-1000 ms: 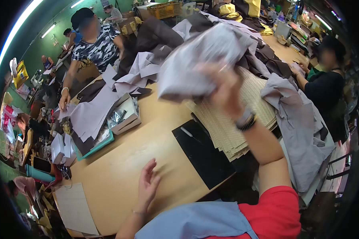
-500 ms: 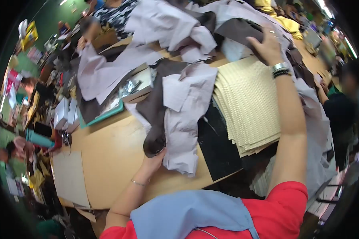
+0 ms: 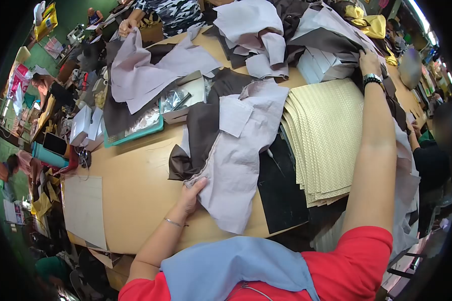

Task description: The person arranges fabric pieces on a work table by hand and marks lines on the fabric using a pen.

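My left hand (image 3: 190,195) grips the lower edge of a grey and dark brown fabric piece (image 3: 238,145), which lies over the table and has a square patch near its middle. At the upper right, my right hand (image 3: 370,62) reaches to a dark brown and grey fabric pile (image 3: 326,40); its fingertips are partly hidden at the cloth, so its hold is unclear. Just below that pile sits a white stack (image 3: 319,65). A stack of cream woven-textured sheets (image 3: 331,135) lies between my arms, beside a black mat (image 3: 281,195) with a thin pen-like tool (image 3: 269,153).
Across the wooden table (image 3: 130,200), a person in a camouflage shirt (image 3: 178,15) handles grey fabric (image 3: 140,75). Near it are a teal tray (image 3: 135,135) and an open box (image 3: 186,100). A white sheet (image 3: 84,210) lies at left. Another person (image 3: 432,160) is at right.
The waved grey cloth now lies on the table, held by my left hand, which was empty at first. My right hand has moved to the upper right pile. The co-worker's fabric has shifted.
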Action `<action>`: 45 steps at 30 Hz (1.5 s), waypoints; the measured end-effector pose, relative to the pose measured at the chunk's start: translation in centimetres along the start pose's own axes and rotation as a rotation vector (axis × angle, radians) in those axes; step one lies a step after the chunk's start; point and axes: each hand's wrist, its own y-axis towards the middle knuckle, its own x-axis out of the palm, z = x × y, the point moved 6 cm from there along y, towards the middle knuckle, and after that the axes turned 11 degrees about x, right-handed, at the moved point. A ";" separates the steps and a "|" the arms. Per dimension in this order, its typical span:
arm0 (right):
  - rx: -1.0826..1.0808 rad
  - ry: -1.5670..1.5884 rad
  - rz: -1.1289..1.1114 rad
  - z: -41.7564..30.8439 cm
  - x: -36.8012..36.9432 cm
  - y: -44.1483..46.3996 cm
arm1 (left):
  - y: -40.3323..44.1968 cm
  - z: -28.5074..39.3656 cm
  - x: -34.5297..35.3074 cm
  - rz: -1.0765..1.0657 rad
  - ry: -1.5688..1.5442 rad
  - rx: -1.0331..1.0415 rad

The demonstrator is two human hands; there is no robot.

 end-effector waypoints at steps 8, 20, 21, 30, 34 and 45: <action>-0.277 0.636 0.336 -6.1 -9.9 -7.5 | 0.6 -0.4 -0.3 -0.061 0.073 -0.005; -1.522 0.541 -1.063 -13.9 -18.0 -44.1 | -0.2 0.3 0.5 -0.048 -0.112 -0.125; -1.385 0.489 -1.021 -14.4 -17.5 -40.3 | -0.1 0.3 0.4 0.005 -0.097 -0.125; -0.149 0.196 -0.077 5.3 2.2 -1.3 | 0.3 -1.3 -2.1 0.106 0.007 -0.082; -0.100 -0.014 -0.307 4.0 3.0 -4.4 | 0.3 -1.7 -2.8 0.126 -0.026 -0.072; 0.121 0.238 -0.056 6.8 1.7 -1.4 | -0.4 -0.5 -1.2 0.145 -0.023 -0.110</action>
